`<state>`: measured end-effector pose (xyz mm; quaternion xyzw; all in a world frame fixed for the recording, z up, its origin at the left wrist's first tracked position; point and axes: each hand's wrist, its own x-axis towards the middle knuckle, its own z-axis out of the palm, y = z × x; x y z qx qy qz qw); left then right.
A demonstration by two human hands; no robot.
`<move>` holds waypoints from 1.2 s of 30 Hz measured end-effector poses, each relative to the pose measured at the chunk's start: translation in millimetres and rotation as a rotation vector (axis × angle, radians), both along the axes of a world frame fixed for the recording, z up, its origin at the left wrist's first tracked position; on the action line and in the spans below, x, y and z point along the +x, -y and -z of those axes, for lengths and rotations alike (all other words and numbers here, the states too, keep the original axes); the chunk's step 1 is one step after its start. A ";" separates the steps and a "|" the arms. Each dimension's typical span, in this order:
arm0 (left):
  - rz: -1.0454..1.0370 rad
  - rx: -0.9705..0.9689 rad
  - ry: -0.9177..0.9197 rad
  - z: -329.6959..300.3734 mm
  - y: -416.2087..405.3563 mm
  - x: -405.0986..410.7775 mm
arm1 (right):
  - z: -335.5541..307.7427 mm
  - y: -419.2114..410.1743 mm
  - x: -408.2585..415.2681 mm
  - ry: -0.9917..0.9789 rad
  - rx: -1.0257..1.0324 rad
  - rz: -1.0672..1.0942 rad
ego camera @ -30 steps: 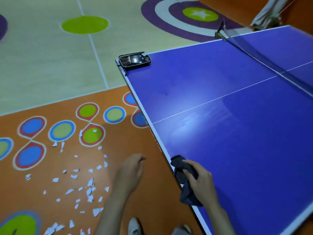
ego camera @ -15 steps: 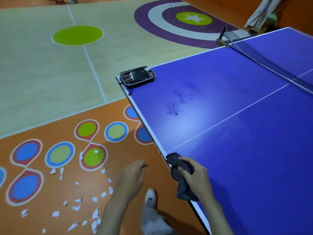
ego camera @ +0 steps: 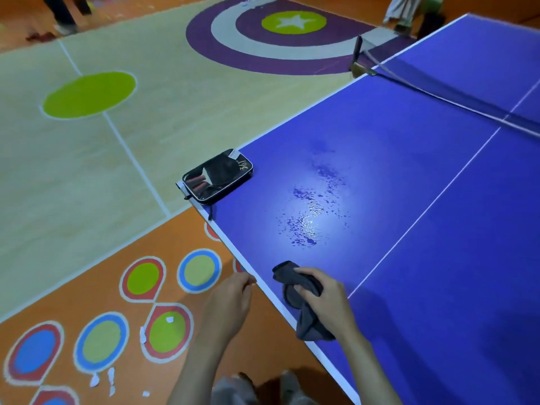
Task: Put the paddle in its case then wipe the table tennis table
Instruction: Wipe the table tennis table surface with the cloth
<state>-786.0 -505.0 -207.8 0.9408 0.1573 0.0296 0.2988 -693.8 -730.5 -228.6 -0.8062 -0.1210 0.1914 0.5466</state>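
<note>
Here, a grey cloth is being gripped by the right hand near the blue table's white edge, the left hand is being held loosely curled and empty beside that edge, the zipped paddle case is being left on the corner, water droplets between.

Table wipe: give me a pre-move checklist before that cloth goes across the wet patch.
1. Cloth in hand: ok. The right hand grips the grey cloth, which touches the table.
2. Wet patch located: ok. The droplets lie ahead of the cloth, between it and the net.
3. Paddle put away: ok. It lies inside the paddle case; whether the zip is fully shut, cannot tell.
4. Case clear of the wipe path: ok. It sits on the table's corner, apart from the droplets.
5. Left hand free: ok. It holds nothing, beside the table edge.
</note>
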 end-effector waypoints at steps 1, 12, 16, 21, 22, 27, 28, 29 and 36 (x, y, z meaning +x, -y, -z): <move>0.028 0.003 -0.013 2.7 -7.7 12.5 | 2.9 -3.7 5.5 -0.020 -0.001 0.024; 0.363 -0.061 0.109 42.3 -99.5 160.6 | 44.5 -66.3 44.0 -0.117 0.005 0.484; 0.486 -0.102 0.087 60.0 -132.8 206.4 | 60.5 -105.9 23.5 -0.175 -0.124 0.520; 0.553 -0.140 -0.010 98.9 -146.5 255.1 | 73.4 -134.7 -2.0 -0.203 -0.200 0.845; 0.533 -0.154 -0.021 106.7 -145.6 259.8 | 73.2 -134.8 -7.1 -0.190 -0.210 0.910; 0.404 -0.187 -0.062 139.1 -139.1 288.2 | 73.5 -116.5 -14.3 -0.049 -0.225 1.213; 0.411 -0.159 -0.055 146.3 -138.1 293.9 | 80.7 -112.3 -15.1 -0.003 -0.268 1.246; 0.429 -0.118 -0.038 153.9 -136.8 298.7 | 92.1 -108.3 -15.5 0.022 -0.315 1.264; 0.612 0.256 0.115 207.5 -171.8 340.8 | 198.2 -111.8 -21.0 0.011 -0.744 0.770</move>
